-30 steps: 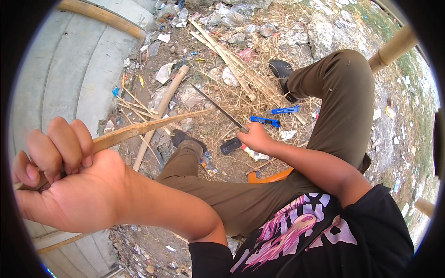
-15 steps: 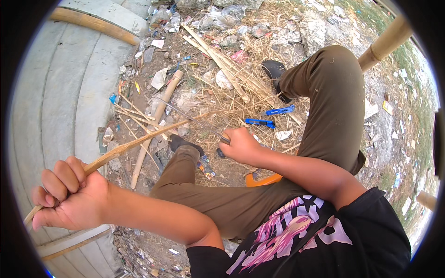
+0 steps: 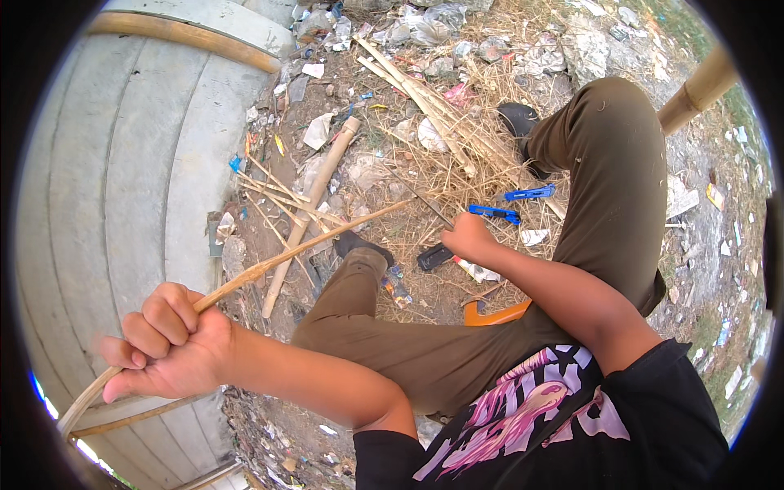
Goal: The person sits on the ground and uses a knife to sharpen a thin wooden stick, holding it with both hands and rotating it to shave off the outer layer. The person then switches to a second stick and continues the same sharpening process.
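I'm clamping my left hand (image 3: 175, 343) around the lower part of a long, thin, tan wooden stick (image 3: 286, 258), and it's slanting up toward the middle, passing above a round tan bamboo pole (image 3: 331, 167) lying on the littered brown ground (image 3: 429, 298)! Over here, my right hand (image 3: 472, 237) is gripping a narrow, dark-bladed knife (image 3: 437, 211), its blade sitting right by the stick's far tip, touching or not I cannot tell, while two blue plastic cutters (image 3: 494, 214) are lying just beyond.
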A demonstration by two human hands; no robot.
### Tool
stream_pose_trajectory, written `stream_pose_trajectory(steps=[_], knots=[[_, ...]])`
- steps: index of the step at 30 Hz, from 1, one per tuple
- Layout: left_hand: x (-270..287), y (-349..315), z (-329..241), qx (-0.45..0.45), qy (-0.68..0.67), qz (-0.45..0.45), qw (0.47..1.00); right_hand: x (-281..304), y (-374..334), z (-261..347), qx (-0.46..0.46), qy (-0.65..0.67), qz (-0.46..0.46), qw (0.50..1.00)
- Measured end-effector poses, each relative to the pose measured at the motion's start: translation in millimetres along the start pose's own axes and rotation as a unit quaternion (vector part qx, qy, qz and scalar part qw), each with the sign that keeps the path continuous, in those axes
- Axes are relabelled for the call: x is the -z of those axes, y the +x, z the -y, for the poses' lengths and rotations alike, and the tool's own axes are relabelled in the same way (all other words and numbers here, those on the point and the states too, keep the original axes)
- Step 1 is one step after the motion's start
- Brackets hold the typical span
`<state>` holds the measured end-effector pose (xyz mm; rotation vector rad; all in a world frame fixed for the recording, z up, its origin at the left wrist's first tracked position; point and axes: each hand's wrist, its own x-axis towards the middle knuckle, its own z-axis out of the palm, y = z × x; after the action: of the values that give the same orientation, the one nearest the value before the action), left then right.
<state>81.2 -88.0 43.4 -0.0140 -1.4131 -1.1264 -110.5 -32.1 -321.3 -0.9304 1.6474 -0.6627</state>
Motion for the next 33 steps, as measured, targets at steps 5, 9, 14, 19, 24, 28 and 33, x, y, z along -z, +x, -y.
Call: stream_pose_trajectory(steps=[5,9,14,19,24,28,33], knots=[[-19.7,-2.9,11.5,-0.084,0.257,-0.228,0.935,-17.7,-31.9,40.8,0.141,0.044,-0.019,0.989],[-22.6,2.3,20.5,-0.109,0.311,-0.287,0.899,-16.0,-39.5,75.5,0.172,0.059,0.001,0.983],[-9.5,6.8,22.0,-0.115,0.317,-0.283,0.898,-27.1,11.6,3.1,0.028,-0.01,0.025,0.999],[17.0,2.4,5.9,-0.096,0.279,-0.301,0.907,-17.4,-16.5,48.2,0.109,-0.051,-0.01,0.993],[10.3,1.2,11.1,-0.081,0.276,-0.26,0.922,-19.5,-2.1,12.5,0.08,-0.032,0.002,0.996],[12.6,-1.0,5.2,-0.099,0.265,-0.274,0.919,-23.6,-10.7,37.1,0.061,-0.033,-0.003,0.998],[10.4,-2.5,7.0,-0.085,0.245,-0.261,0.93,-22.0,-14.5,23.5,0.131,-0.075,-0.018,0.988]])
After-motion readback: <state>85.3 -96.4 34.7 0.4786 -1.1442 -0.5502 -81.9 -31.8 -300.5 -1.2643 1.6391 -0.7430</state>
